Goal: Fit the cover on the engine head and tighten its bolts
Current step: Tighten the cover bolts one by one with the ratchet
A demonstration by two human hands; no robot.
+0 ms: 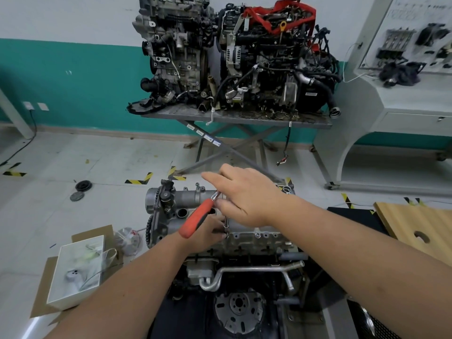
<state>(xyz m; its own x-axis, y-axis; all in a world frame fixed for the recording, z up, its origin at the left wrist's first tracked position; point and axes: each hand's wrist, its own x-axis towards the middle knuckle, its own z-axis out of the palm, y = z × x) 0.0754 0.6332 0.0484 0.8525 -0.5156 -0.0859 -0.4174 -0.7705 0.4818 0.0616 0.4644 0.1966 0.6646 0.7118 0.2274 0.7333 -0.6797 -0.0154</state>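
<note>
Far to the left of both hands, on the floor, a white box [77, 270] sits on flattened cardboard [44, 289], probably parked out of the working zone as a holder for loose parts; its contents are too blurred to name. The left hand [208, 231] lies low against the near edge of the cover [193, 204], directly beneath the red handle; its fingers are mostly hidden, but they appear to close around the base of the extension bar [226, 222], most likely to keep the socket seated square on the bolt. Whether they actually grip it cannot be told. The ratchet wrench [199, 217] stands on that bar, and its red handle slopes down and leftward across the back of the left hand. The right hand [247, 194] is above and just right of the left, with the fingers spread and extended toward the ratchet head, the forefinger stretched out beyond it; it seems to press or steady the head rather than grasp the handle, which suits guiding the tool during a light run-down. The cover already rests on the engine head [256, 241], beneath both hands, so fitting appears done and tightening is in progress. To the right of the left hand, along the near flange, another bolt [257, 235] is seated. Right of the right forearm, a wooden board [415, 223] lies flat.
</note>
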